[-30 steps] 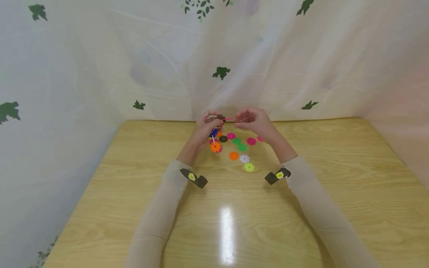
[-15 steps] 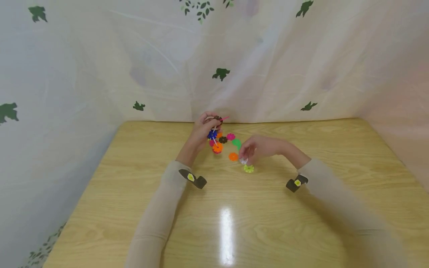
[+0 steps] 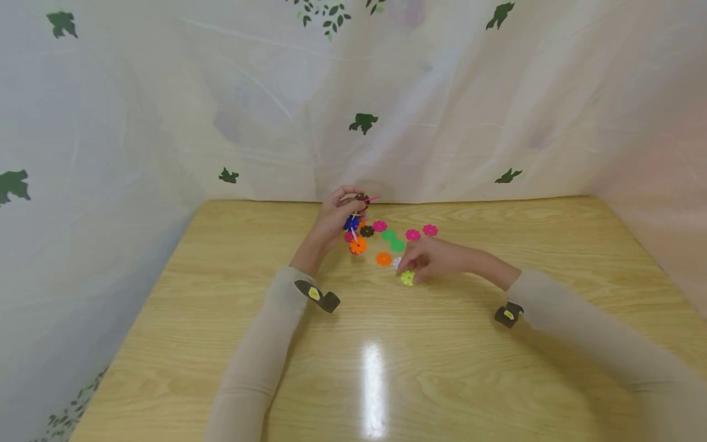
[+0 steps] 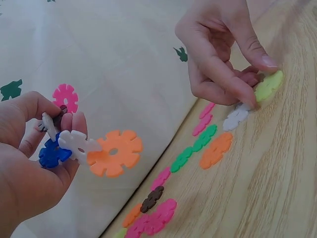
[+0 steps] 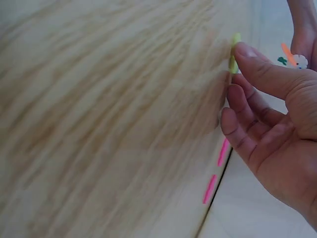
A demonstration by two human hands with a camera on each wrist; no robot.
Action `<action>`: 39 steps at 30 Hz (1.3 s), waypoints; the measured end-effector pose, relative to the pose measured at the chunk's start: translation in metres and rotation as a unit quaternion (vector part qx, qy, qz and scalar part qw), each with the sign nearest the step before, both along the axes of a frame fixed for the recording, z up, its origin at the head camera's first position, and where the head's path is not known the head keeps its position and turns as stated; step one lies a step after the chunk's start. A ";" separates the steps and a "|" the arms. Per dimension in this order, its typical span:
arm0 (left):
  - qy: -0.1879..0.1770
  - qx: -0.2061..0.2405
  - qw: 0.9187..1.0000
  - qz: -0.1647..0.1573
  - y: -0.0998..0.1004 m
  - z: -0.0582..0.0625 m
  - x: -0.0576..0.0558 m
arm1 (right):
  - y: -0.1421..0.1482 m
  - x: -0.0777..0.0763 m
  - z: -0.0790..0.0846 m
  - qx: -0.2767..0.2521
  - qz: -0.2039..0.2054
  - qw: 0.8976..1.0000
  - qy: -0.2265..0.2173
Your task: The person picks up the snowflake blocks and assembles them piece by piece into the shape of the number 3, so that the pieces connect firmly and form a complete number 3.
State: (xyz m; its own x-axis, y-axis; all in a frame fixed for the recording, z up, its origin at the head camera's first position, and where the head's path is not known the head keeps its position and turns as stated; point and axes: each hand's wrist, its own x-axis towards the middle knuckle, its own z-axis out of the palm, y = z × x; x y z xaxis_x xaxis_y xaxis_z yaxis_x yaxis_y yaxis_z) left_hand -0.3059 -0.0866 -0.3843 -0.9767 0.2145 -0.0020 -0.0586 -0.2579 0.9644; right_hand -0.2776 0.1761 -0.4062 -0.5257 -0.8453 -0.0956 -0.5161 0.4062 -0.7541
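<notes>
the left hand (image 3: pixel 331 218) grasps a chain of interlocked flower-shaped discs (image 4: pixel 72 141); next, a loose orange disc (image 3: pixel 383 259), two green discs (image 3: pixel 389 235) and a white disc (image 4: pixel 235 118) lie on the table (image 3: pixel 265 331); beside these, a yellow disc (image 4: pixel 270 85) is pinched by the right hand (image 3: pixel 436 258)

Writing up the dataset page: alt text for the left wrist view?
The left hand holds linked flower-shaped discs in pink, brown, white, blue and orange. At upper right, the right hand pinches a yellow disc. More discs, including green, orange, pink, brown and white, lie on the wood-grain table.
</notes>
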 end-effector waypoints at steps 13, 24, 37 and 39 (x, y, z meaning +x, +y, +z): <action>-0.001 -0.020 1.000 0.002 0.001 0.001 0.002 | 0.002 0.004 -0.007 0.008 -0.027 0.999 0.034; 0.005 -0.010 1.000 0.002 0.002 -0.002 0.002 | -0.002 -0.006 -0.002 -0.020 -0.096 0.992 0.084; 0.006 -0.032 0.999 -0.004 0.004 -0.004 0.002 | -0.009 -0.037 0.036 -0.133 -0.234 0.957 0.107; 0.009 -0.036 0.999 -0.003 0.004 -0.005 0.002 | -0.010 -0.039 0.041 -0.158 -0.257 0.950 0.087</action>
